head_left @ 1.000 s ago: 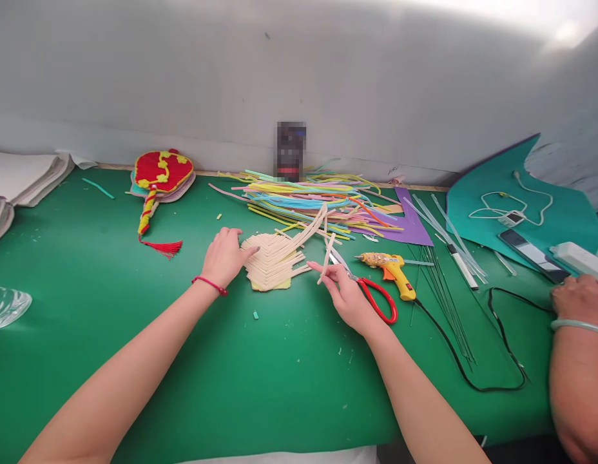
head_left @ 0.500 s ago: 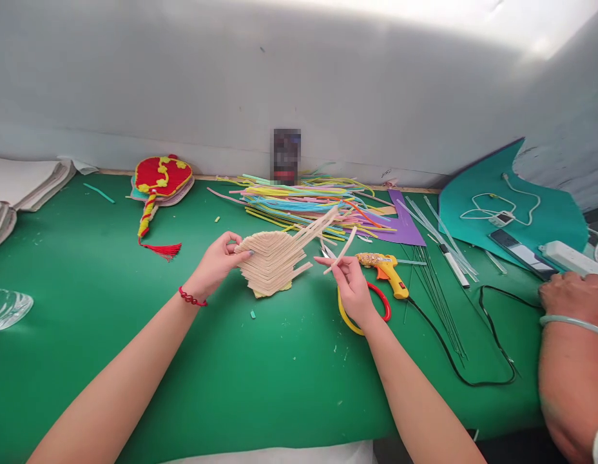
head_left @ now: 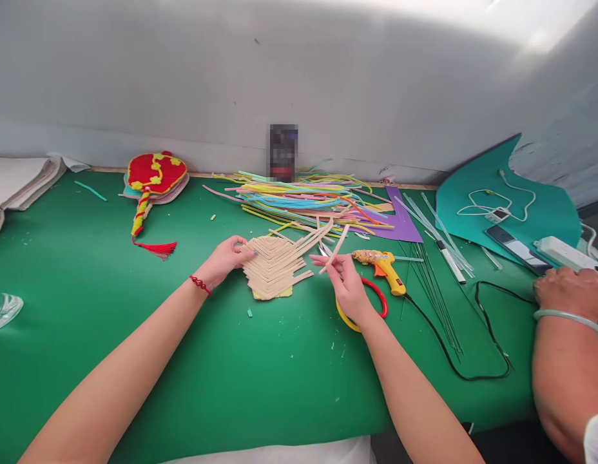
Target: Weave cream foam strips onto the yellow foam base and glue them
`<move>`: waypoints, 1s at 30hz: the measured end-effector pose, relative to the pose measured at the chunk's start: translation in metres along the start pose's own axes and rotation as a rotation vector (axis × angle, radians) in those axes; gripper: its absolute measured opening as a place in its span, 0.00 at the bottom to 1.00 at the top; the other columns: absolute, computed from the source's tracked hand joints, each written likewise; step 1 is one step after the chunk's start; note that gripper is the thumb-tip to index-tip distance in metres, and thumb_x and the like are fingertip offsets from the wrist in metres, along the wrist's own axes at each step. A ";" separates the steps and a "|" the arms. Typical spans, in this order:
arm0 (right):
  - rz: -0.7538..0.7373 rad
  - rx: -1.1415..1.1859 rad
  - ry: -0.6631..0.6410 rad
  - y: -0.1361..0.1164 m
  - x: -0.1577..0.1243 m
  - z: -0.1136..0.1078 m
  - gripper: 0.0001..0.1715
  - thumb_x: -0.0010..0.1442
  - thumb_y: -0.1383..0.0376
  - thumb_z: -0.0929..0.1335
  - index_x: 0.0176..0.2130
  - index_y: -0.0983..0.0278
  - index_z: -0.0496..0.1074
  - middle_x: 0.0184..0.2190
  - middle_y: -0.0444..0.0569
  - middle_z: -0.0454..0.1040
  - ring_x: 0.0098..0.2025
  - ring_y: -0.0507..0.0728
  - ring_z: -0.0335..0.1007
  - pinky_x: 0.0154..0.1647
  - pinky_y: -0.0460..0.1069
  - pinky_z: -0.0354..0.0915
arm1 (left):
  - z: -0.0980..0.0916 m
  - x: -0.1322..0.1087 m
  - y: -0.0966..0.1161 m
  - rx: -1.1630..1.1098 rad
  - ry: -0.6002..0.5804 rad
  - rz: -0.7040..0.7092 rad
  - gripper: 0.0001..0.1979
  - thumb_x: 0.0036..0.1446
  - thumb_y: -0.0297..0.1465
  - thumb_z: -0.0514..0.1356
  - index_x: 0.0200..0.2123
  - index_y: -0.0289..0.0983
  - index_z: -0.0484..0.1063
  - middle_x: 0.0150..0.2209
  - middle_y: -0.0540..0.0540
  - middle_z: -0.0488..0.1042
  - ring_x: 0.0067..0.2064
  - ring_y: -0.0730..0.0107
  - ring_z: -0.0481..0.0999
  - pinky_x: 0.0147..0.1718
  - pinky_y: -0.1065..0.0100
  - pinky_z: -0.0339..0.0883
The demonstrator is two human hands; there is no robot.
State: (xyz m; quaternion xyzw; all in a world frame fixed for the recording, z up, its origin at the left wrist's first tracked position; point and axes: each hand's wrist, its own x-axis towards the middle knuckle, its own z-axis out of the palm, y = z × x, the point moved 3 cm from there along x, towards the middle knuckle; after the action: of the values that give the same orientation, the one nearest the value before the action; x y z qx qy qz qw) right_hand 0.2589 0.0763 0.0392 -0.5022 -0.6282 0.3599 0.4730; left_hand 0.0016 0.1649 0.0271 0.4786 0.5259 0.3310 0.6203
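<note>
Our left hand (head_left: 227,259) pinches the left edge of the cream chevron panel (head_left: 271,264) over the green tabletop (head_left: 221,380); beside it, our right hand (head_left: 347,287) pinches a loose cream strip (head_left: 342,238). We do best gripping lightly, keeping the panel's rows flat.

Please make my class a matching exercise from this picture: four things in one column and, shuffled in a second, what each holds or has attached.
Column one
1. The camera wearer's left hand
2. The camera wearer's right hand
3. The yellow plastic glue gun with an orange trigger
4. The red, yellow-edged fan

Column two
A. Has a thin black cord
B. Holds the edge of a flat piece of cream strips in V-shaped rows
C. Has a red tassel below its handle
D. Holds a single cream strip

Right pairs: 1-B, 2-D, 3-A, 4-C
</note>
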 end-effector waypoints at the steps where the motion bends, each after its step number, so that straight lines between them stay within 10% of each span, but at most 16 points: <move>1: 0.020 -0.010 -0.023 0.003 0.001 0.004 0.08 0.68 0.56 0.59 0.40 0.58 0.57 0.54 0.55 0.72 0.53 0.58 0.70 0.53 0.58 0.63 | 0.000 0.001 -0.001 -0.003 -0.007 -0.005 0.29 0.32 0.41 0.72 0.34 0.37 0.61 0.25 0.52 0.75 0.27 0.71 0.74 0.27 0.71 0.64; 21: 0.066 -0.243 -0.076 0.010 0.009 0.018 0.05 0.67 0.61 0.56 0.39 0.58 0.56 0.56 0.58 0.69 0.59 0.59 0.64 0.55 0.60 0.62 | 0.005 0.001 -0.005 0.213 0.094 0.062 0.22 0.39 0.40 0.68 0.34 0.38 0.62 0.29 0.49 0.75 0.34 0.62 0.76 0.35 0.61 0.70; 26: -0.011 -0.394 -0.098 0.007 0.012 0.017 0.06 0.66 0.63 0.56 0.40 0.59 0.59 0.55 0.58 0.70 0.61 0.60 0.60 0.58 0.62 0.58 | 0.019 -0.027 0.019 0.868 0.331 0.559 0.18 0.59 0.34 0.55 0.51 0.33 0.65 0.56 0.35 0.68 0.59 0.55 0.65 0.58 0.53 0.57; 30: -0.046 -0.429 -0.098 0.006 0.011 0.018 0.08 0.66 0.63 0.56 0.41 0.60 0.61 0.54 0.57 0.71 0.60 0.60 0.61 0.59 0.62 0.58 | 0.055 -0.047 0.007 1.241 -0.041 0.787 0.27 0.65 0.37 0.48 0.64 0.35 0.52 0.67 0.39 0.53 0.68 0.58 0.49 0.65 0.52 0.40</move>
State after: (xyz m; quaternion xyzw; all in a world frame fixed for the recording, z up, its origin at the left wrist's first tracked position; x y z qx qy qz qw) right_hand 0.2430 0.0891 0.0312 -0.5589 -0.7239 0.2310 0.3321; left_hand 0.0451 0.1107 0.0487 0.9013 0.3940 0.1615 0.0803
